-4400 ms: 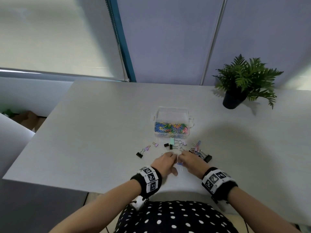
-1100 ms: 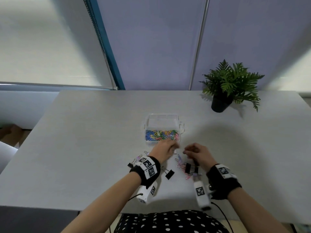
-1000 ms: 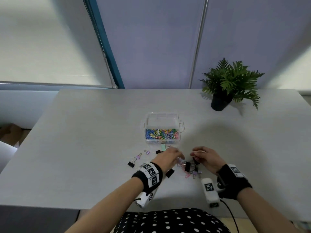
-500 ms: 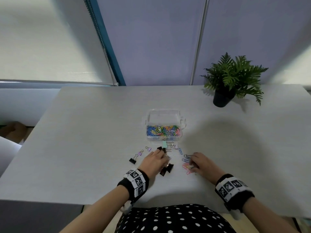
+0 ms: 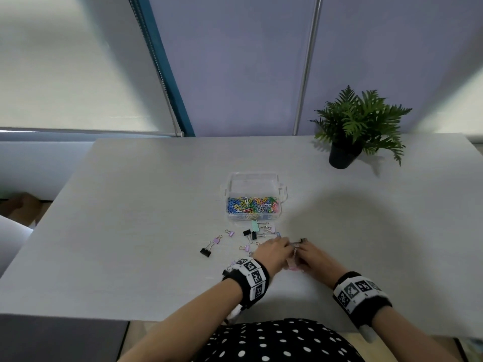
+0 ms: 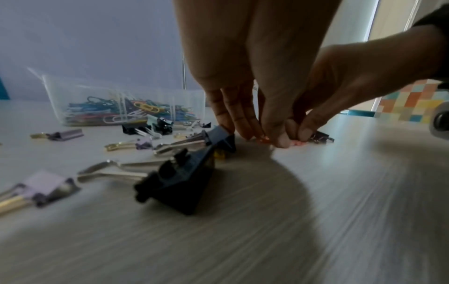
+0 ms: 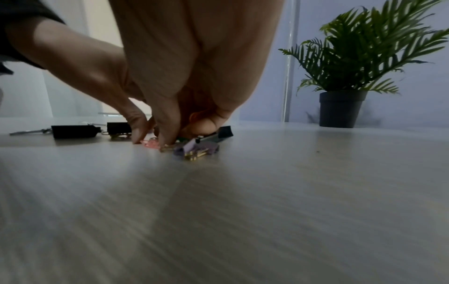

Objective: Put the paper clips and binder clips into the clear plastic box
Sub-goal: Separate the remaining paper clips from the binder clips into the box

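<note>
The clear plastic box (image 5: 252,215) stands open at mid-table, its bottom covered with coloured paper clips (image 5: 251,205). In front of it lie several binder clips, black (image 5: 205,251), purple (image 5: 216,240) and mint (image 5: 254,226). My left hand (image 5: 286,248) and right hand (image 5: 300,253) meet fingertip to fingertip on the table just right of them. The left wrist view has my left hand (image 6: 262,137) pinching at small pink paper clips (image 6: 299,143) on the surface. My right hand (image 7: 167,140) curls its fingers down on the same pink clips (image 7: 150,143), beside a purple binder clip (image 7: 194,149).
A potted fern (image 5: 347,150) stands at the back right of the grey table (image 5: 130,231). Two large black binder clips (image 6: 184,180) lie just left of my left hand. The table's near edge runs right under my wrists.
My left hand has moved right, off the black binder clips, and now meets the right hand over the pink paper clips. The right hand has stayed about where it was.
</note>
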Motion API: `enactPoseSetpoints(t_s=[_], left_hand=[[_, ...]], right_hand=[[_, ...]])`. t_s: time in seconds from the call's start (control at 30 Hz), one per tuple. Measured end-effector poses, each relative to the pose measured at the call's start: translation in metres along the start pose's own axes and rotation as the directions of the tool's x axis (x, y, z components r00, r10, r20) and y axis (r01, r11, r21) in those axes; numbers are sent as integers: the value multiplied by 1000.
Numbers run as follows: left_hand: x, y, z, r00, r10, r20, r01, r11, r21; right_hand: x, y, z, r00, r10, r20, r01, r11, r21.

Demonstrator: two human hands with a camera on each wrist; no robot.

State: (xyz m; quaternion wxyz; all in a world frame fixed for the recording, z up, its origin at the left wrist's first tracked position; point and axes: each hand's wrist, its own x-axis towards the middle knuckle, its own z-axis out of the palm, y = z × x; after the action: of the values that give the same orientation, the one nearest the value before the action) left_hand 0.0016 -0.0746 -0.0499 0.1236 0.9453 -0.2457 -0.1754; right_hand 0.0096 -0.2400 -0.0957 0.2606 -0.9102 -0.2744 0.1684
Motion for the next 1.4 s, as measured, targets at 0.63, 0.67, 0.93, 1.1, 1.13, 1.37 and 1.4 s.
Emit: enactPoseSetpoints(t_s=[0.63,0.67,0.93,1.1,1.13,1.37,1.4], left_hand=[[-6,-7,-9,999,-34,-33,31,996,-85],[-4,-14,-16,994,-73,-78,57,979,-194],[20,-111,-79,909,-382,-164,326,900,-290],[20,-110,-78,921,-298,-250,250,946,-205],[17,-100,-75,937,-235,-258,186,962,-202],[17,-45,-14,996,-79,-47,69,978,-199],[19,-38,-10,994,-105,-12,101,972,-210]], right_hand=[[97,-44,-77,965,185,-185,-76,875,479],[105,-45,-80,965,198,-171,-94,873,479],[137,-57,-82,985,154,-76,-131,959,251],[120,-57,-84,997,53,-59,-46,992,115],[113,-53,-83,994,38,-100,-28,994,103],[32,-15,-53,982,180,-57,-181,983,-14],[21,-14,-46,978,204,-33,-205,978,-33]])
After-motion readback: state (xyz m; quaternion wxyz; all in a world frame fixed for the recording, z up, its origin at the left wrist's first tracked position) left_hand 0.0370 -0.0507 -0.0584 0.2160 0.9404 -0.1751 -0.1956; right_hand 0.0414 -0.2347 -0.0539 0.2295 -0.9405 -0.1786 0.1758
